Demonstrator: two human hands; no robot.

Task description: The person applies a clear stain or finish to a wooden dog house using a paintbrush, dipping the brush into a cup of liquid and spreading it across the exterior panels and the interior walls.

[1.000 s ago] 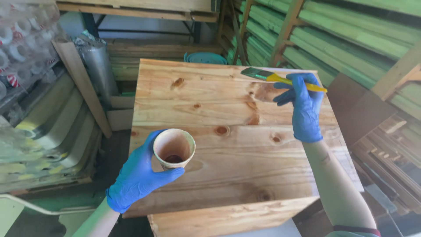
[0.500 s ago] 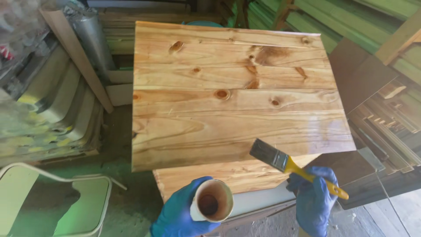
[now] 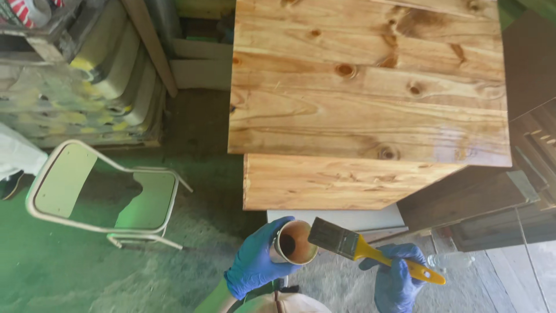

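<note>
Lowered below the wooden box's edge, brush nears cup.

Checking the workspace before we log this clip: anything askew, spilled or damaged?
No spill shows. One oddity: the chair on the green floor lies tipped over, its seat panel partly broken away. The left hand holds the cup tilted, and the right hand holds the paintbrush beside it.

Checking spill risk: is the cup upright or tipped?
Tipped. The cup in the left hand leans, mouth facing the brush; dark liquid sits low inside.
</note>
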